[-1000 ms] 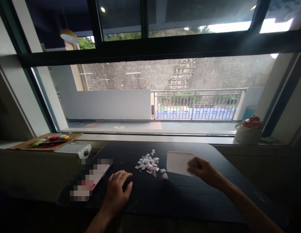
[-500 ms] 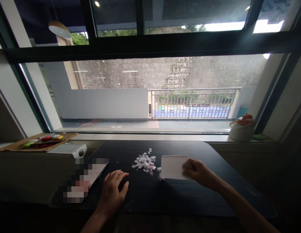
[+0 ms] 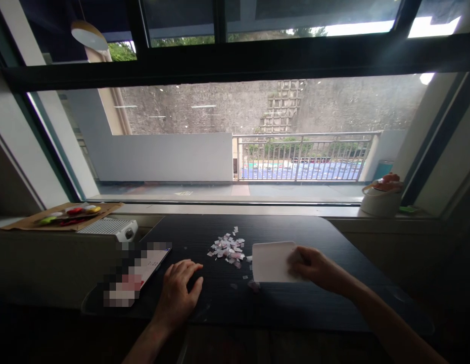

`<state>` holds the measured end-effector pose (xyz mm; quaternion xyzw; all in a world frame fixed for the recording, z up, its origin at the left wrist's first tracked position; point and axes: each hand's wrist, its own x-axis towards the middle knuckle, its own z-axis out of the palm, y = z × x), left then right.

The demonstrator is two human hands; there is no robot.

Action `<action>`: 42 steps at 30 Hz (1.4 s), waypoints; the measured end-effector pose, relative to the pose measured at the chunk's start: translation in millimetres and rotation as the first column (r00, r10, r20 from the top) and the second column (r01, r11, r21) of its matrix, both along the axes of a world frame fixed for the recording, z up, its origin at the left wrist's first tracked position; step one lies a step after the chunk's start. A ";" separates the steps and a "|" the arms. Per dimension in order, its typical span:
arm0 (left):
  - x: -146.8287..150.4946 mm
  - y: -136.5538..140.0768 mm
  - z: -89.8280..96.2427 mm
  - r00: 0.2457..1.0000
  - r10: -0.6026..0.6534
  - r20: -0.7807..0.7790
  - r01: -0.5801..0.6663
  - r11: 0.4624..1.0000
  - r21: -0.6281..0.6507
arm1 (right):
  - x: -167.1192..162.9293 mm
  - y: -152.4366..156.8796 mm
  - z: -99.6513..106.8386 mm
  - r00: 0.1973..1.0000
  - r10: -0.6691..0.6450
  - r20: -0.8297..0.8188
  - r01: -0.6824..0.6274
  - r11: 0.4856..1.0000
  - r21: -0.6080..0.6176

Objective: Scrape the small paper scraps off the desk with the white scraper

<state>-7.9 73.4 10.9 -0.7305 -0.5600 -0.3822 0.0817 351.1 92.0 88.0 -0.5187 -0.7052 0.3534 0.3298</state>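
Looking down past our two arms, we see the right hand (image 3: 309, 265), right of centre in the lower half of the frame, with its fingers closed on the right edge of a white card (image 3: 271, 262). The hand is a little blurred there, so we cannot make out each fingertip, nor can we tell whether the card's lower edge touches the dark tabletop (image 3: 295, 313). Just left of the card, near the middle of the frame, lies a loose heap of paper scraps (image 3: 227, 247) — pale bits, some tinged pink — with a few strays close to the card's left edge and a blurred one below its lower left corner. Our left hand (image 3: 182, 289), lower left of centre, holds nothing that we can see: its fingers are slightly bent and its thumb stands wide of them, near the scraps but apart from them. Farther left on the tabletop is a flat object (image 3: 154, 263), partly masked by pixel blocks. Beyond, at the left of the frame, we see a white slatted box (image 3: 109, 228) beside a brown board (image 3: 20, 222) bearing colourful pieces; at the right, a white pot (image 3: 381, 203) sits on the windowsill (image 3: 257, 209) — and through the window above we see a metal railing (image 3: 301, 157).
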 end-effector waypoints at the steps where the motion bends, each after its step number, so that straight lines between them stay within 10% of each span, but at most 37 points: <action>1: 0.0 0.0 0.1 1.000 -0.003 0.000 0.003 1.000 -0.001 | 1.9 -0.8 0.9 1.000 -0.008 -0.005 0.008 1.000 0.000; 42: 4.1 -3.6 7.7 1.000 -0.009 0.002 0.009 0.999 -0.040 | -19.1 -59.3 -45.3 0.921 -0.082 -0.381 -0.048 0.946 -0.320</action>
